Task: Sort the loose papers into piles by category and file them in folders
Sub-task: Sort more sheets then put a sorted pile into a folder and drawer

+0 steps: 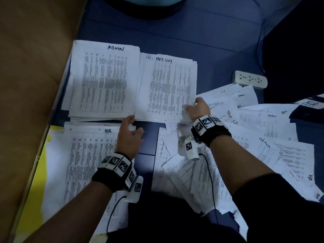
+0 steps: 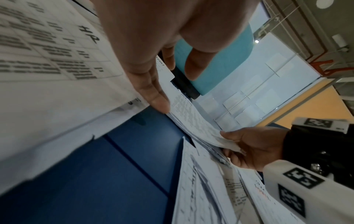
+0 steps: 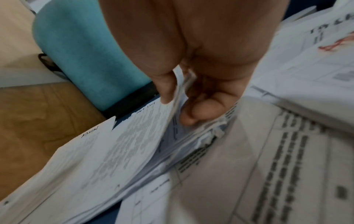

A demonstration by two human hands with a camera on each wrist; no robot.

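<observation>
Where the blue floor (image 1: 219, 55) shows between the papers, three sorted piles lie close together: the TASK LIST pile (image 1: 166, 88) at the middle, the ADMIN pile (image 1: 105, 81) touching its edge at 9 o'clock, and the HR pile (image 1: 84, 155) toward 7 o'clock. At the 4 o'clock corner of the TASK LIST pile the right hand (image 1: 199, 109) pinches the top sheets – thumb above, curled fingers (image 3: 193, 115) beneath – and that corner is lifted off the sheets under it, as the right wrist view shows. At the pile's near edge, around 7 o'clock, the left hand (image 1: 129, 135) hovers with fingers relaxed and spread; in the left wrist view its fingertips (image 2: 159, 103) meet the paper edge, and it holds nothing.

Out from the right hand, between 2 and 5 o'clock, the loose papers (image 1: 263, 137) fan in an overlapping heap, several marked Admin, Task List or HR by hand. Beyond that heap at 2 o'clock a white power strip (image 1: 249, 79) lies on the floor, its near edge just under a sheet. At 3 o'clock, by the frame edge, a dark folder (image 1: 308, 106) carries an HR label. Along 9 o'clock runs a brown wooden panel (image 1: 35, 67) – a yellow sheet (image 1: 40, 163) shows beneath the HR pile beside it. At 12 o'clock stands a teal chair (image 3: 80, 50) with a black base.
</observation>
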